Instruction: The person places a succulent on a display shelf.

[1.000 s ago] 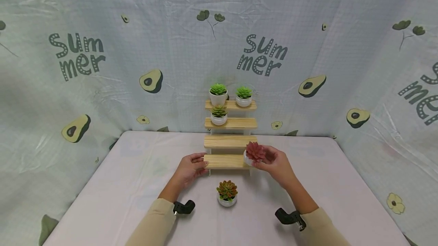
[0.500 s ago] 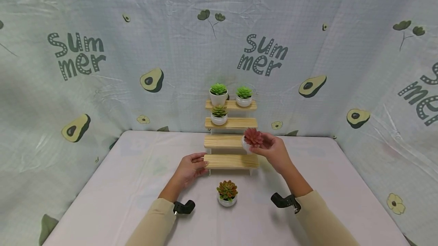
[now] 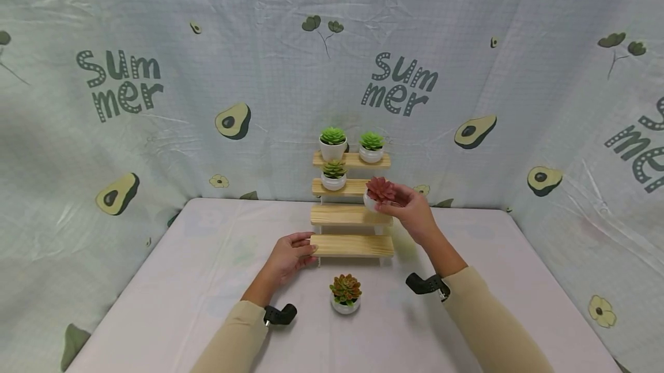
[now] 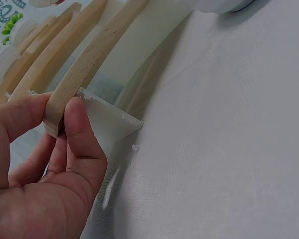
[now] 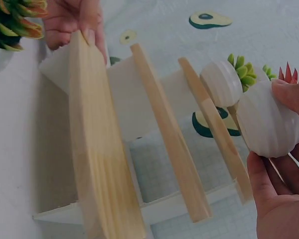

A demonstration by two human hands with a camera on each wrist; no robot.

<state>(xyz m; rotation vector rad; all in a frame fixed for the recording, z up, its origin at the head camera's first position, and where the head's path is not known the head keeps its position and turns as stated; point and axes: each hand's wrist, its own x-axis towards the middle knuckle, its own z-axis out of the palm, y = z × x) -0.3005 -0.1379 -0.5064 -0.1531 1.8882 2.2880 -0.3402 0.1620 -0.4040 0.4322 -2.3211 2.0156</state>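
Observation:
A small stepped wooden shelf stand (image 3: 353, 245) with white side supports stands on the table. My left hand (image 3: 288, 255) pinches the left end of its lowest board between thumb and fingers, seen closely in the left wrist view on the board (image 4: 89, 59). My right hand (image 3: 417, 214) holds a red succulent (image 3: 381, 189) in a white pot (image 5: 269, 119), thumb and fingers round the pot. It hovers by the right end of the second board from the top. On that board's left part sits a green potted succulent (image 3: 334, 176).
Two bright green potted succulents (image 3: 332, 143) (image 3: 371, 147) stand on the top board. In front of the stand, a reddish-green succulent (image 3: 345, 292) in a white pot sits on the pale tablecloth (image 3: 207, 298). A printed curtain (image 3: 280, 73) hangs close behind.
My right hand has raised the red succulent from beside the lowest board, past the third, to the second board from the top. My left hand stays at the lowest board's end.

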